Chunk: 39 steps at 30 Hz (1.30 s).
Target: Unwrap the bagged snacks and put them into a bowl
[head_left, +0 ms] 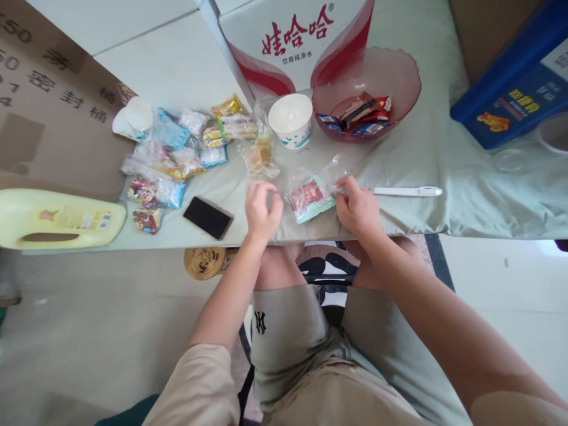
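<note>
My left hand [262,212] is over the cloth near the table's front edge, fingers curled loosely, thumb apart, and nothing visible in it. Just beyond it lies a clear-wrapped yellow snack [260,155]. Between my hands is a packet [308,198] with a red and pale green print and clear plastic around it. My right hand [357,207] pinches the clear plastic at this packet's right side. A slim white stick-like tool [408,191] extends rightward from behind my right hand; whether my fingers touch it is hidden.
A paper bowl [291,121] and a pink bowl [410,83] with wrapped snacks stand behind. Several snack packets [177,157], paper cups [133,118] and a phone [208,217] lie left. A yellow jug [62,219], printed carton [293,44] and blue container [510,100] border the space.
</note>
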Available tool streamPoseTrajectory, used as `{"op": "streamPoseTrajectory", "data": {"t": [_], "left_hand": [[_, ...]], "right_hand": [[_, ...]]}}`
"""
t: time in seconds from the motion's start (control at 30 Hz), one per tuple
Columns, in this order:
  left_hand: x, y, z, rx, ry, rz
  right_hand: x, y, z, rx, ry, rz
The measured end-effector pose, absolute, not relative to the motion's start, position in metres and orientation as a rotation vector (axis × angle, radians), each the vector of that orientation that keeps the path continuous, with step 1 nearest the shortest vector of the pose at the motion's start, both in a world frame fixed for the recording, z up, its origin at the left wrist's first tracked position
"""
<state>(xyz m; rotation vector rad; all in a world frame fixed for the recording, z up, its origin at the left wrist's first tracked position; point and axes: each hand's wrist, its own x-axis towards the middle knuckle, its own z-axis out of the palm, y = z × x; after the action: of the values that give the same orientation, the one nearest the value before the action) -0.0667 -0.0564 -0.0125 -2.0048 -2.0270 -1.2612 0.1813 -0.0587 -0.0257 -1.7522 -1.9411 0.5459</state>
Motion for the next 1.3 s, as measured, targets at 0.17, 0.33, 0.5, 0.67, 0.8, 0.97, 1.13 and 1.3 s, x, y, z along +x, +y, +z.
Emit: {"op": "streamPoseTrajectory", "data": {"t": [0.17, 0.33, 0.5, 0.67, 0.8, 0.97, 1.13, 1.3], "left_hand": [[-0.029, -0.095, -0.027, -2.617, -2.050, -0.674], [-0.004, -0.086, -0.031, -2.675, -1.923, -0.479], [-0.005, -0.079, -0.044, -2.561, -1.901, -0.827], [-0.009, -0.082, -0.047, -2.422, -1.848, -1.090], [-0.004, -0.084, -0.036, -2.790, -1.655, -0.926], [-0.006, -0.082, -0.035, -2.742, -1.843, -1.149], [-0.010, -0.081, -0.042, -2.687, -1.941, -1.260], [-0.008, -0.080, -0.043, -2.461, -2.191, -1.378]], "right_hand": [[0.186, -0.057, -0.035, -1.630, -1.906, 0.496], [0.185, -0.058, -0.044, -1.228, -2.062, 0.352], [0.180, -0.060, -0.046, -1.069, -2.219, 0.333], [0.177, -0.064, -0.037, -1.171, -2.362, 0.286], [0.178, -0.068, -0.031, -1.121, -2.393, 0.351], [0.220, -0.073, -0.029, -1.127, -2.214, 0.354], [0.285, -0.065, -0.033, -1.716, -1.963, 0.134], [0.300, -0.059, -0.020, -1.697, -2.063, 0.214]]}}
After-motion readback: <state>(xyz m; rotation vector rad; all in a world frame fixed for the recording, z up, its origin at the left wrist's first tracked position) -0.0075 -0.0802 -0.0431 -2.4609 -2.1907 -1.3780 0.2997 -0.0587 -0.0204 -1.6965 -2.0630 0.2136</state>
